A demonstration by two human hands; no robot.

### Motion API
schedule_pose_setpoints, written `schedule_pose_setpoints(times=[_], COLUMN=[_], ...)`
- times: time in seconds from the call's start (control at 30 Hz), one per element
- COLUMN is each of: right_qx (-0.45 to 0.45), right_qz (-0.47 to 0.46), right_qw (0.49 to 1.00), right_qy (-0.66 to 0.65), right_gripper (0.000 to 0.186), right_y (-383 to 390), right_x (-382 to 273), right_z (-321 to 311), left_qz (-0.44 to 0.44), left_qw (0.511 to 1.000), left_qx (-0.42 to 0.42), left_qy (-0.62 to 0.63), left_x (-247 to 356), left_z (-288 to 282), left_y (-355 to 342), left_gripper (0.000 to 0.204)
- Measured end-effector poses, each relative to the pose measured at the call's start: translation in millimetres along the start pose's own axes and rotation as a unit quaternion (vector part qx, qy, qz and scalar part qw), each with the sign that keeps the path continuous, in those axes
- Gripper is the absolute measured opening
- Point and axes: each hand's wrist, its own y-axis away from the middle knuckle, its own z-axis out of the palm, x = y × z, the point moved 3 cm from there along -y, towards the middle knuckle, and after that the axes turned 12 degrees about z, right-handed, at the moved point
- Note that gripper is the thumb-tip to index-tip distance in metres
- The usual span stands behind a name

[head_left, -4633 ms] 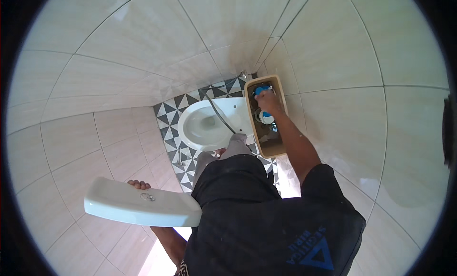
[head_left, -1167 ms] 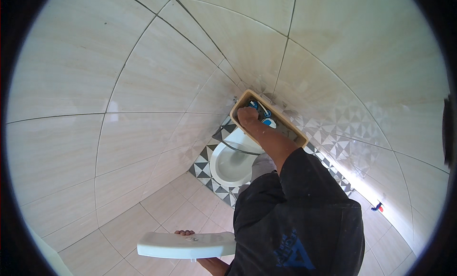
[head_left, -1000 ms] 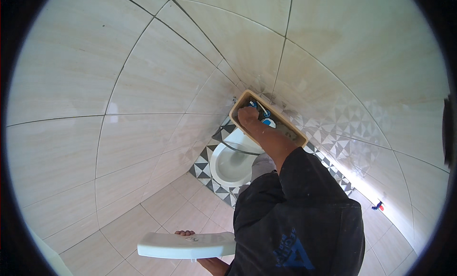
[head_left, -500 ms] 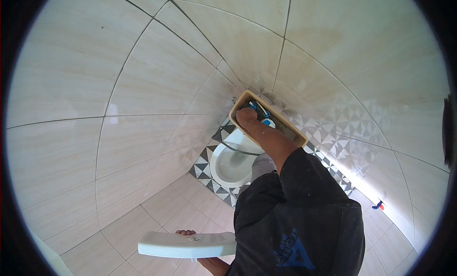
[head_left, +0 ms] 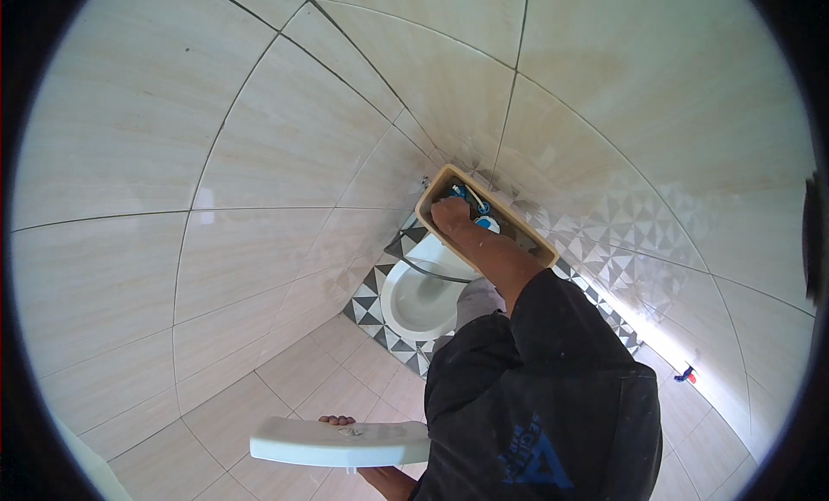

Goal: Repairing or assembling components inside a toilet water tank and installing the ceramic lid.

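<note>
My right hand [head_left: 451, 214] reaches down inside the open toilet tank [head_left: 528, 229], close to its left end. Its fingers are hidden below the wrist and the tank's near wall. Beside that hand, blue and white tank fittings [head_left: 485, 223] show in the tank. Low at the left, my left hand [head_left: 337, 421] grips a white toilet tank lid [head_left: 332, 452], away from the tank. Fingertips curl over the lid's far edge, while the rest of the hand is hidden beneath it.
The white toilet bowl [head_left: 419, 302] stands before the tank, with a dark hose [head_left: 436, 275] across it. Tiled walls [head_left: 276, 138] meet in the corner behind. Patterned floor tiles [head_left: 370, 307] surround the bowl. A blue and red tap [head_left: 686, 375] sits at the right.
My right hand has shifted very slightly inside the tank. The lid in my left hand stays in nearly the same place.
</note>
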Motion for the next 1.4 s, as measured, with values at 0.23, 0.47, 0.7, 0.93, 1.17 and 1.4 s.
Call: schedule_pose_setpoints(times=[0.23,0.47,0.7,0.93,1.17,1.4], right_qx=[0.068,0.057,0.052,0.041,0.041,0.090], right_qz=[-0.075,-0.119,-0.130,-0.198,-0.200,-0.216], right_qw=[0.995,0.991,0.988,0.972,0.968,0.964], right_qy=[-0.001,0.036,0.058,0.121,0.145,0.128], right_gripper=[0.021,0.020,0.020,0.020,0.021,0.019], right_y=[4,3,7,8,6,5], right_x=[1,4,-1,-4,-7,-1], right_z=[3,2,-1,-12,2,0], left_qz=[0.007,0.001,0.001,0.014,0.010,0.013], left_qw=[1.000,1.000,1.000,0.997,0.996,0.996], left_qx=[0.008,0.016,0.012,0.073,0.090,0.083], left_qy=[-0.015,-0.004,0.007,-0.010,-0.016,-0.021], left_x=[2,1,-1,0,-1,-2], left_z=[-6,-14,1,-4,-3,-1], left_y=[1,2,0,4,4,4], left_gripper=[0.050,0.050,0.049,0.052,0.051,0.051])
